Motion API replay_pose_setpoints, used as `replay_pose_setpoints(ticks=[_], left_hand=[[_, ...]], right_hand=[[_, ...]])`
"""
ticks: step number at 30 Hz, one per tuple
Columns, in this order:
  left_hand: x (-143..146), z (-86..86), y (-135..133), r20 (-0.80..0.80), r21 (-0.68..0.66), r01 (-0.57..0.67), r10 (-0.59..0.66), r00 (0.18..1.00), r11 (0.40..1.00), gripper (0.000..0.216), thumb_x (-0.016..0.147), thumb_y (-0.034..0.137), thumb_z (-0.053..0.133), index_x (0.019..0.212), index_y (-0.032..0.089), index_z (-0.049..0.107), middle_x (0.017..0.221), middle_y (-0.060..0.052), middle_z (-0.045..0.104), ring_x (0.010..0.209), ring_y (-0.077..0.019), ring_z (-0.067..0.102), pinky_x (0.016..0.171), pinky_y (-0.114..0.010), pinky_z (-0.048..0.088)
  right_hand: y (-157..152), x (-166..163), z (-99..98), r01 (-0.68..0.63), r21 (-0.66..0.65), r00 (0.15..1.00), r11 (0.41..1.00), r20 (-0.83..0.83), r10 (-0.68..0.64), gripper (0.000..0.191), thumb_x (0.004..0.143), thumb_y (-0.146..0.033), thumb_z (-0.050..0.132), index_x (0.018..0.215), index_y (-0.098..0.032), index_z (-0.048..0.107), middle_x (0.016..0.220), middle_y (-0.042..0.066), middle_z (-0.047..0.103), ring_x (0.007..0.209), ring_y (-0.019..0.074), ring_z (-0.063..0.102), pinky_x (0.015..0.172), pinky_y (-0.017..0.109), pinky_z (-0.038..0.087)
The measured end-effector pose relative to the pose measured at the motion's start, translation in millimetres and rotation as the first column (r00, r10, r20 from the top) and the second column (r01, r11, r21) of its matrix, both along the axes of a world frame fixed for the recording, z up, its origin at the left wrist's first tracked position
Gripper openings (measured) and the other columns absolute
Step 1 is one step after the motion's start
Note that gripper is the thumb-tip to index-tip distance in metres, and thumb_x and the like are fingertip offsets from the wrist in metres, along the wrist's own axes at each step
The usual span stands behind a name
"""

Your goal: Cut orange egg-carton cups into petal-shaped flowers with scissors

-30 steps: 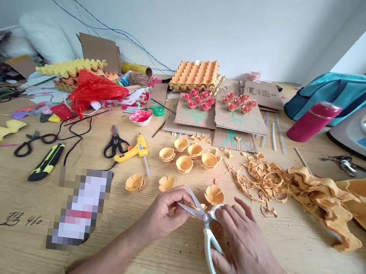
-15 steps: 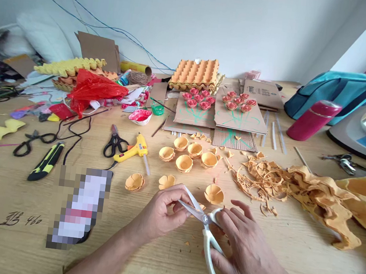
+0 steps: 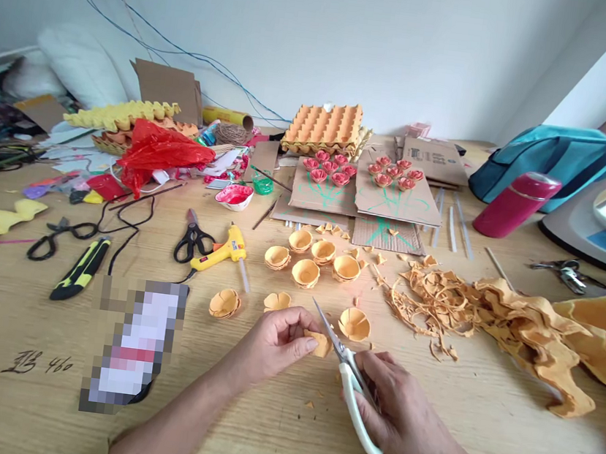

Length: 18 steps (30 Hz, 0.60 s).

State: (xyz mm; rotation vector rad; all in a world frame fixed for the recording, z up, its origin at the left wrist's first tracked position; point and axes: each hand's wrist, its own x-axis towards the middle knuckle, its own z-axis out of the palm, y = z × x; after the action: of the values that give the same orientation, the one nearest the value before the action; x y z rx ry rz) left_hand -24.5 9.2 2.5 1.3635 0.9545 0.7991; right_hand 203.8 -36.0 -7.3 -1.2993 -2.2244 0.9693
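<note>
Pinched in my left hand [image 3: 280,346] is a small orange egg-carton piece [image 3: 320,345], its rim partly behind my fingers. My right hand [image 3: 390,392] is wrapped round the white handles of a pair of scissors [image 3: 352,391]. The blades are closed and point up and left, just right of the piece. Beyond my hands stand several orange egg-carton cups with petal-cut rims, among them one cup [image 3: 354,325] behind the scissors and another cup [image 3: 277,302] behind my left hand. A cup [image 3: 225,304] sits farther left.
Orange trimmings [image 3: 438,295] heap at the right. Left lie a yellow glue gun [image 3: 223,250], black scissors [image 3: 191,239], a utility knife [image 3: 81,270] and a blurred-out phone-like object [image 3: 134,346]. Cardboard with red flowers [image 3: 323,193], egg trays [image 3: 323,126] and a pink bottle [image 3: 515,205] stand behind.
The scissor blades have gone from spread to closed, and the right hand has tightened on the handles. The orange piece in my left hand has come into clearer view.
</note>
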Motion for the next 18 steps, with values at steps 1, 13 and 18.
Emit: replay_pose_setpoints(ticks=[1, 13, 18], left_hand=[[0, 0.7, 0, 0.006, -0.017, 0.001, -0.001, 1.0, 1.0, 0.03, 0.081, 0.043, 0.069, 0.089, 0.015, 0.063, 0.076, 0.0, 0.055, 0.065, -0.011, 0.042, 0.058, -0.024, 0.032], [-3, -5.4, 1, 0.029, 0.027, -0.055, 0.054, 0.998, 0.998, 0.029, 0.081, 0.043, 0.071, 0.082, 0.015, 0.065, 0.076, 0.0, 0.055, 0.073, -0.0135, 0.048, 0.068, -0.026, 0.037], [-6, -4.4, 3, 0.146, -0.009, -0.052, 0.053, 0.988, 0.999, 0.029, 0.082, 0.043, 0.071, 0.079, 0.015, 0.067, 0.08, -0.003, 0.062, 0.078, -0.0161, 0.053, 0.073, -0.028, 0.04]], right_hand=[[0, 0, 0.0, 0.011, -0.01, 1.0, 1.0, -0.01, -0.012, 0.021, 0.1, -0.031, 0.045, 0.081, -0.022, 0.046, 0.077, 0.001, 0.056, 0.073, 0.0188, 0.05, 0.068, 0.032, 0.04], [1, 1, 10.3, 0.068, -0.088, 0.997, 0.994, -0.035, -0.072, 0.028, 0.099, -0.042, 0.042, 0.082, -0.021, 0.05, 0.079, 0.004, 0.059, 0.075, 0.0206, 0.051, 0.069, 0.034, 0.042], [-1, 1, 11.9, 0.013, -0.065, 1.0, 0.998, -0.007, -0.014, 0.017, 0.096, -0.03, 0.048, 0.08, -0.022, 0.047, 0.082, 0.003, 0.059, 0.079, 0.0214, 0.052, 0.073, 0.035, 0.042]])
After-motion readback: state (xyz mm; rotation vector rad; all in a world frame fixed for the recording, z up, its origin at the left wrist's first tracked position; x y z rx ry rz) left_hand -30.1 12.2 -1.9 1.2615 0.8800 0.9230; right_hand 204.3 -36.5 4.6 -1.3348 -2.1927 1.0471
